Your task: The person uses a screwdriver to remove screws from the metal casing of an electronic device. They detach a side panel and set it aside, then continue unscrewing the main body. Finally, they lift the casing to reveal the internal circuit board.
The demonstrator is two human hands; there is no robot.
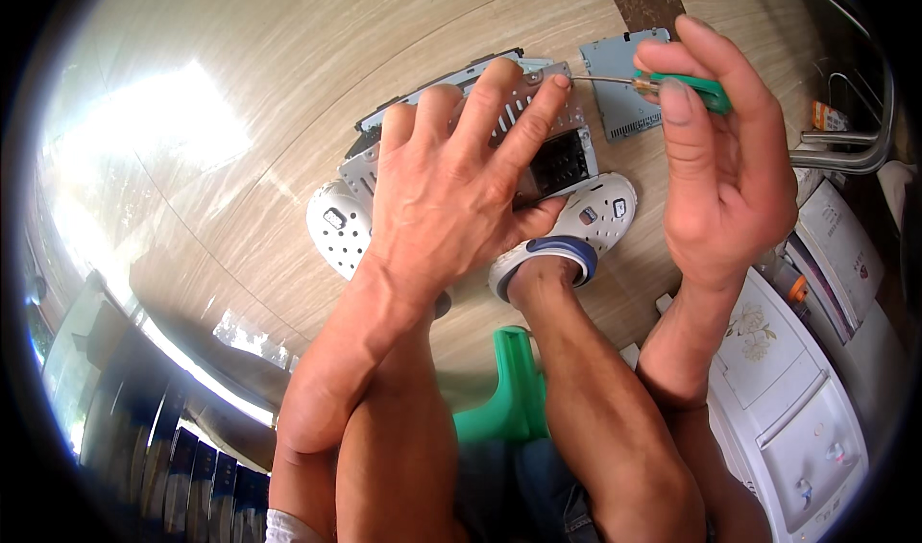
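Observation:
A silver metal electronics chassis [357,176] with slots and holes lies between my feet, a dark opening at its right end. My left hand [447,173] spreads over its top and grips it, thumb on the near side, and hides its middle. The left index fingertip rests at the far right corner, beside the tip of a screwdriver [706,92]. With thumb and fingers, my right hand [720,159] holds that screwdriver by its green handle. The thin shaft points left, its tip at the chassis corner. What the tip touches is too small to make out.
A flat grey metal cover plate [619,68] lies on the floor [240,207] right of the chassis. White clogs [338,226] flank the chassis. A green plastic stool [517,380] shows between my legs. White drawers [797,399] and metal tubing [855,159] stand at the right.

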